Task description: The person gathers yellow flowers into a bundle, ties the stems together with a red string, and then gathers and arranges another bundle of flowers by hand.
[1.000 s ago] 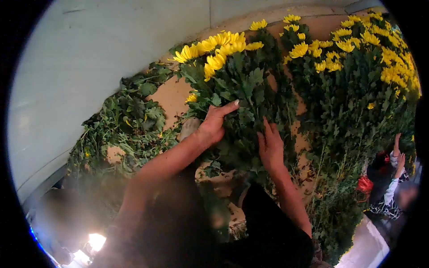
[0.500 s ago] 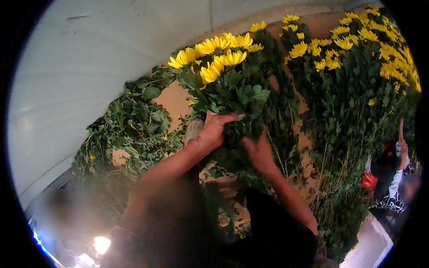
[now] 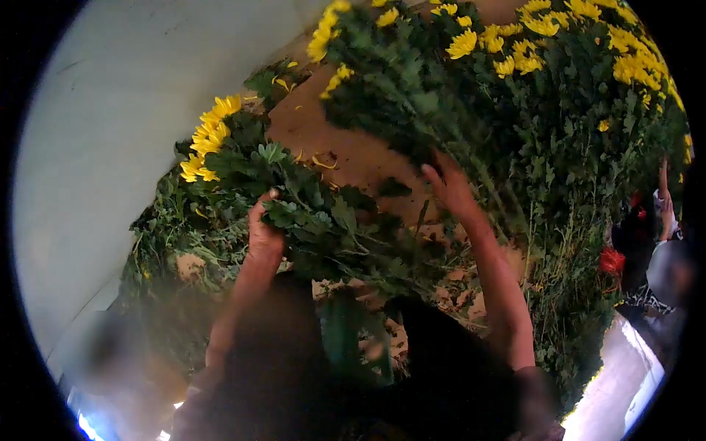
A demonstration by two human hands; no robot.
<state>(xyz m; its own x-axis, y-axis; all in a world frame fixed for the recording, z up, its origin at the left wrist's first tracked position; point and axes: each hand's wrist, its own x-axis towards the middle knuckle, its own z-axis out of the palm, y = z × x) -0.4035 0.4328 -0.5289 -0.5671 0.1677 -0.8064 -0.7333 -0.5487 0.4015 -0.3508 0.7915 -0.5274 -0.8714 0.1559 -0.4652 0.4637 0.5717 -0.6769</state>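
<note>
My left hand (image 3: 265, 229) is closed around a small bunch of yellow chrysanthemums (image 3: 208, 140). The blooms point up and left, and the leafy stems (image 3: 323, 220) slant down to the right across my front. My right hand (image 3: 450, 185) is at the lower edge of other chrysanthemum stems (image 3: 412, 81), which lean with their blooms (image 3: 323, 33) to the upper left and look smeared by motion. Its thumb stands apart over brown ground; the other fingers are partly hidden by dark leaves, with no grip visible.
Brown ground (image 3: 353, 151) with loose petals shows between the bunches. Stripped leaves (image 3: 198, 242) lie at left beside a pale sheet wall (image 3: 147, 110). Dense chrysanthemums (image 3: 573, 147) fill the right side. Another person's hand (image 3: 665, 209) is at far right, near a red bundle (image 3: 611, 260).
My hands have moved apart. The bunch in my left hand went left and tilted over, while other stems now lean beside my right hand, which moved up. The view shifted slightly.
</note>
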